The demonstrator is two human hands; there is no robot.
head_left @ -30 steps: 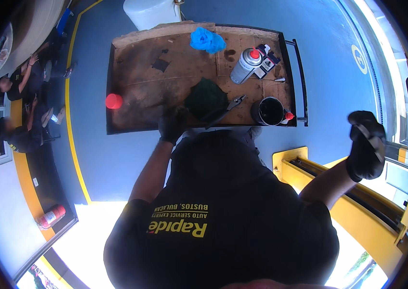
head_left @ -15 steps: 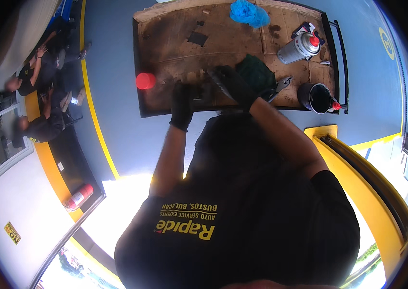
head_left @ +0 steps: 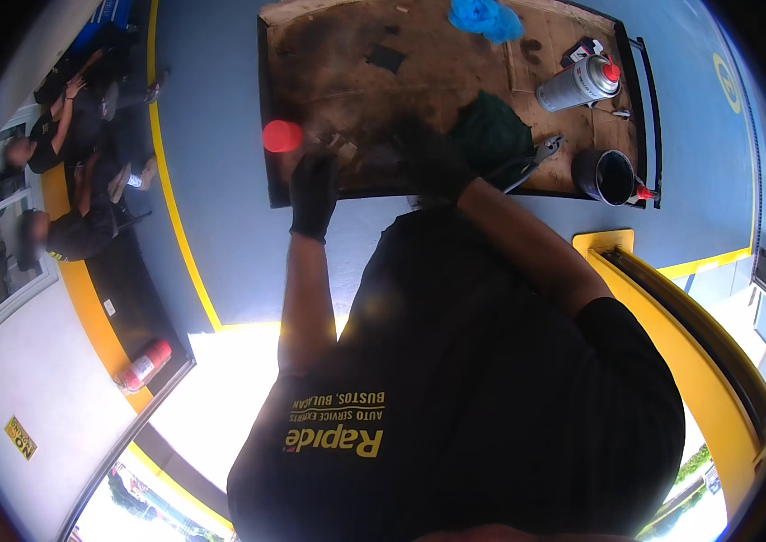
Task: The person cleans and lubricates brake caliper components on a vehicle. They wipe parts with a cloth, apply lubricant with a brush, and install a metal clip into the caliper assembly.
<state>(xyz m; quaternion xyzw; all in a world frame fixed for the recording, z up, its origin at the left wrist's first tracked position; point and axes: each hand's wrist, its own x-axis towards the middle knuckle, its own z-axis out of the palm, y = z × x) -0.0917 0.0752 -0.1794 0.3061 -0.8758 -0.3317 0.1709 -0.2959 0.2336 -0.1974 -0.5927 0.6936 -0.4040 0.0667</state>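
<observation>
Both hands wear black gloves over the near edge of a workbench (head_left: pixel 338 77) lined with stained brown cardboard. My left hand (head_left: pixel 314 194) is near the front left, just below a red cap (head_left: pixel 282 136) but apart from it. Its fingers look curled closed; what they hold is lost in the dark. My right hand (head_left: pixel 437 163) is smeared by motion, and its fingers cannot be made out. Right beside it lies a crumpled dark green cloth (head_left: pixel 493 134). Slip-joint pliers (head_left: pixel 541 154) rest against the cloth, their handles toward my right wrist.
At the bench's right stand a silver spray can (head_left: pixel 577 84) with a red nozzle and a black cup (head_left: pixel 606 175). A small red-tipped bottle (head_left: pixel 643 192) sits beside the cup. Blue crumpled plastic (head_left: pixel 487 18) lies at the back. Two people sit at far left; a yellow post (head_left: pixel 672 334) rises at right.
My left hand has moved left, closer to the red cap. My right hand has gone from a clear outline to a blur. The bench has shifted slightly up and right in view.
</observation>
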